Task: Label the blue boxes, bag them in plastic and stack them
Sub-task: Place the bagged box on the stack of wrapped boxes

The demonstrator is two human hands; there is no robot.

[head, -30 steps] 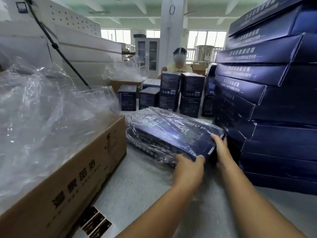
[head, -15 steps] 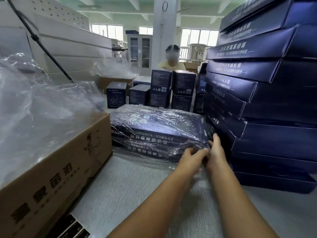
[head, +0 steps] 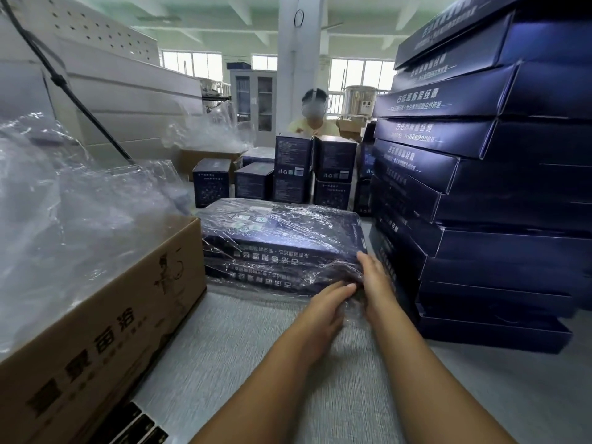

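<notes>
With straight fingers, gripping nothing, our left hand [head: 330,304] and right hand [head: 374,282] press loose plastic [head: 339,273] against the near corner of the bagged blue boxes [head: 282,248] on the table [head: 256,347]; the bagging seems nearly finished, next we probably must tuck it, then stack

— What sort of place is this?
— A factory packing room. Stacks of flat blue boxes [head: 480,174] rise on the right, and smaller blue cartons [head: 293,174] crowd the far end of the bench [head: 224,347].
— What else shows it?
— A cardboard carton [head: 105,315] full of clear plastic bags [head: 80,213], a concrete pillar [head: 299,75], a steel tank [head: 358,102] by the windows [head: 360,73], another person [head: 315,125] behind the cartons.
</notes>
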